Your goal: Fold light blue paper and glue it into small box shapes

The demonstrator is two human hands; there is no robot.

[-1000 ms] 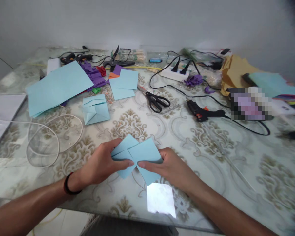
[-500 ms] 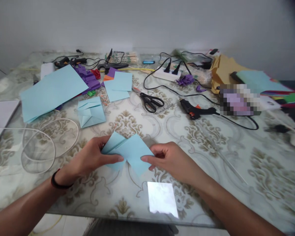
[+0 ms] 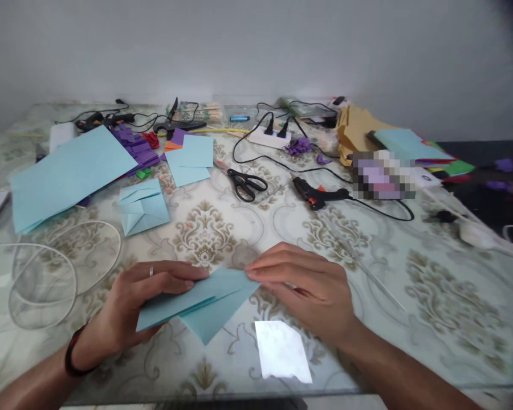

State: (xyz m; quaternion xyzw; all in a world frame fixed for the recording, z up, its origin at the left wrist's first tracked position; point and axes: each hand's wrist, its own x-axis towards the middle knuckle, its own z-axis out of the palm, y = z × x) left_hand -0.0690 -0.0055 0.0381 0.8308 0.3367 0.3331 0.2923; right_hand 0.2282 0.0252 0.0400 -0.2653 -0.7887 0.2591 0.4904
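Observation:
Between my hands is a folded piece of light blue paper (image 3: 216, 316), held just above the patterned table, with a pointed flap hanging toward me. My left hand (image 3: 149, 296) grips its left part, fingers on top and thumb underneath, partly hidden. At the right corner, my right hand (image 3: 303, 285) pinches the paper between fingertips and thumb. A second folded light blue paper (image 3: 144, 208) lies beyond my left hand. Farther back are small blue sheets (image 3: 196, 151), and at the left sits a stack of large blue sheets (image 3: 70, 176).
Black-handled scissors (image 3: 245, 185) and a black glue gun (image 3: 318, 193) lie mid-table, the gun's cord running right. A white power strip (image 3: 269, 136) stands behind them. A coiled white cable (image 3: 74, 285) is at the left. Purple paper pieces (image 3: 134, 145) and brown paper (image 3: 359, 131) lie farther back.
The blue paper has been turned and tilted, its flaps now lying differently. My left fingers have come over its top, and my right hand has shifted its grip to the corner. The view has swung right.

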